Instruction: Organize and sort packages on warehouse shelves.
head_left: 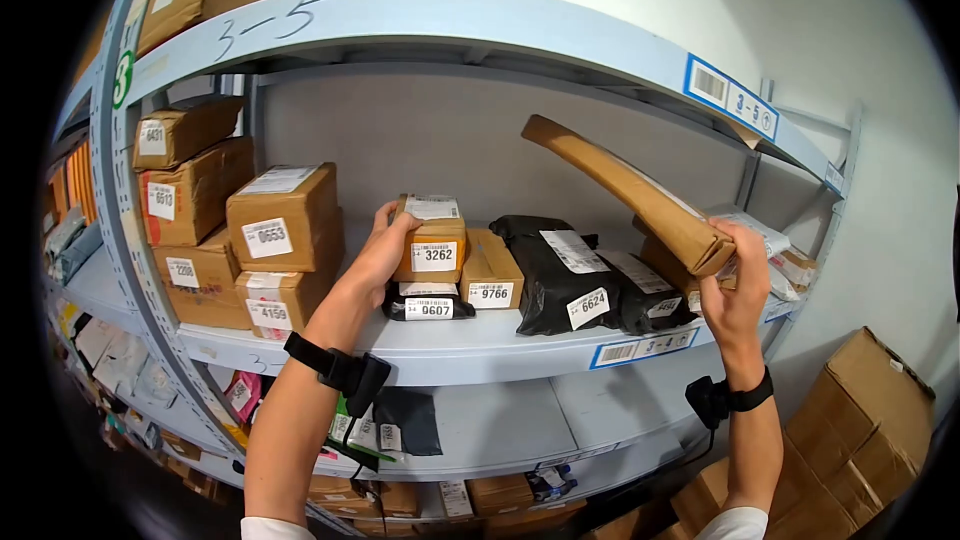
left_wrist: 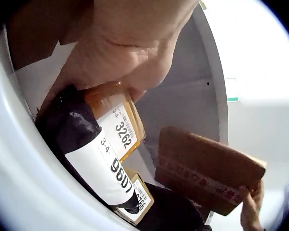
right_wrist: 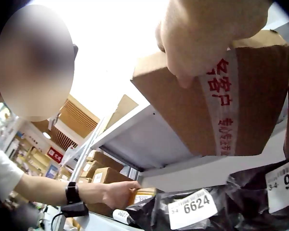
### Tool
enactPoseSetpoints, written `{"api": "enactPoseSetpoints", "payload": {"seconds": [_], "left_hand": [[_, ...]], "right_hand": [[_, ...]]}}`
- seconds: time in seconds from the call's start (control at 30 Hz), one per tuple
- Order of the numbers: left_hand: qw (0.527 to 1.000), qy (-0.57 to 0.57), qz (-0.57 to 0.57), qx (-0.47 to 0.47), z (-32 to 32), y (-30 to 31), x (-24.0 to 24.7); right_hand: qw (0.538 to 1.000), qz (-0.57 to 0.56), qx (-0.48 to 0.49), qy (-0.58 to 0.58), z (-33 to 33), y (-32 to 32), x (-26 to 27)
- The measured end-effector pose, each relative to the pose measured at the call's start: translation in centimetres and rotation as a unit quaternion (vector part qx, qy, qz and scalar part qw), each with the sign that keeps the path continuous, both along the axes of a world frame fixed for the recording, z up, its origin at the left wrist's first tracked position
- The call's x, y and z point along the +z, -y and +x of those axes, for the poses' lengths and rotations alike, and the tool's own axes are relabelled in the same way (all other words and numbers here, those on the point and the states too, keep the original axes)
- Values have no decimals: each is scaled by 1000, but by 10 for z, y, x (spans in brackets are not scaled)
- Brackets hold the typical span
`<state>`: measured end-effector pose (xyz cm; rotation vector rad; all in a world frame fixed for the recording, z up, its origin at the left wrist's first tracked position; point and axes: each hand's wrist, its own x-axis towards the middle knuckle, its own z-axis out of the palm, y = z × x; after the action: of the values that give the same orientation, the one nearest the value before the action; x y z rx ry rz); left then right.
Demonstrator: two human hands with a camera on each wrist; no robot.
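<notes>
My right hand [head_left: 740, 285] grips one end of a flat cardboard box [head_left: 630, 185], raised and tilted above the shelf. Red print on pale tape runs across its face in the right wrist view. On the left, my left hand [head_left: 375, 255] holds the side of a small box labelled 3262 [head_left: 433, 238], thumb at its upper edge. That box sits on top of a black parcel labelled 9607 [left_wrist: 98, 168]. Beside it stands a small carton labelled 9766 [head_left: 490, 265]. Black plastic parcel 6624 [head_left: 550, 285] lies between the hands.
Stacked cartons [head_left: 285, 230] fill the shelf's left end. Another black parcel [head_left: 645, 300] and several packages [head_left: 790, 265] lie at the right. A shelf beam [head_left: 450, 15] spans overhead. Large cartons [head_left: 860, 410] stand at lower right. Another person [right_wrist: 7, 166] shows in the right wrist view.
</notes>
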<state>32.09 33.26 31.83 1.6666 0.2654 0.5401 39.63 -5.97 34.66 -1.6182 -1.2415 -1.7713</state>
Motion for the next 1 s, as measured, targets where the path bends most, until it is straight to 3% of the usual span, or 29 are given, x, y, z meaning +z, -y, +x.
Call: {"api": "enactPoseSetpoints", "payload": {"seconds": [0.37,0.57,0.67,0.77,0.9,1.0], "left_hand": [[998,36,-33,-43,48,34,-1],[997,29,-26,-60,70,54,-1],[997,34,-29,-61,84,59,-4],[985,87,-104,-107,101,73,-9],[988,104,-65,-92,120,80,-16],[991,62,-35,-115,118,67,-12]], "right_hand": [[996,-78,-33,11,-7,21,-37],[994,-80,-72,-3,36,-1,-87],[997,-41,-62,-5,62,0,-91],[997,-31,-66,-13,86,5,-88],[997,-22,-65,-29,104,12,-91],[995,-43,-79,-30,80,13,-77]]}}
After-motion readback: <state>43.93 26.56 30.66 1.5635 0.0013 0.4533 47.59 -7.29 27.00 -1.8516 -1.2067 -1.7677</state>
